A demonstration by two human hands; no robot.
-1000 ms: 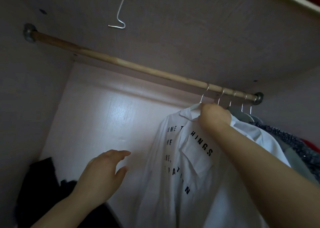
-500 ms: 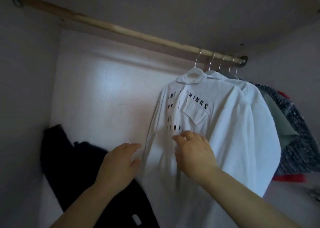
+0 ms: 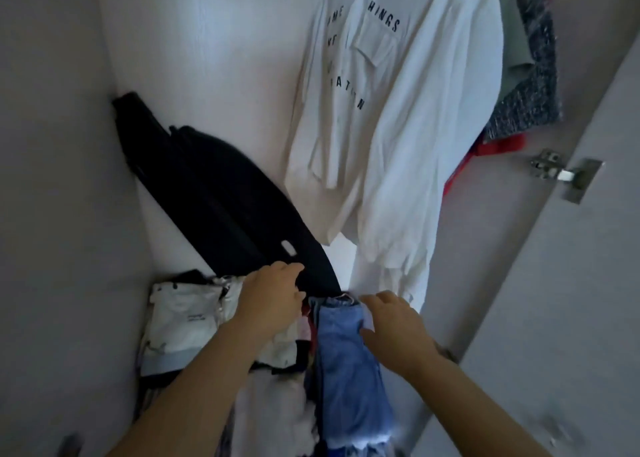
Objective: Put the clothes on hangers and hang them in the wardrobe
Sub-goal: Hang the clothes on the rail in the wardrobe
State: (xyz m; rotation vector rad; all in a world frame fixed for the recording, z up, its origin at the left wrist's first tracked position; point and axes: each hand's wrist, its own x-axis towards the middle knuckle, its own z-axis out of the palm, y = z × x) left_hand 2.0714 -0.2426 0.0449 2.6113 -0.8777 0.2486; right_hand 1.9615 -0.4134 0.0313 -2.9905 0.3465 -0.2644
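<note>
White lettered shirt (image 3: 398, 110) seen hung, upper centre-right. Left hand (image 3: 273, 300) held loosely open over clothes pile (image 3: 183, 318), lower centre. Right hand (image 3: 391, 321) laid against blue denim (image 3: 346, 352); grip cannot be told.

Count, single view: hands, 2, left hand (image 3: 273, 295) and right hand (image 3: 391, 321); hanging white shirts, 2, lettered shirt (image 3: 346, 110) and plain shirt (image 3: 433, 127); other hanging garments, 3, green top (image 3: 516, 40), tweed jacket (image 3: 533, 103), red garment (image 3: 498, 146); black panel (image 3: 214, 186), 1; hinge (image 3: 561, 174), 1; jeans (image 3: 349, 370), 1.
</note>
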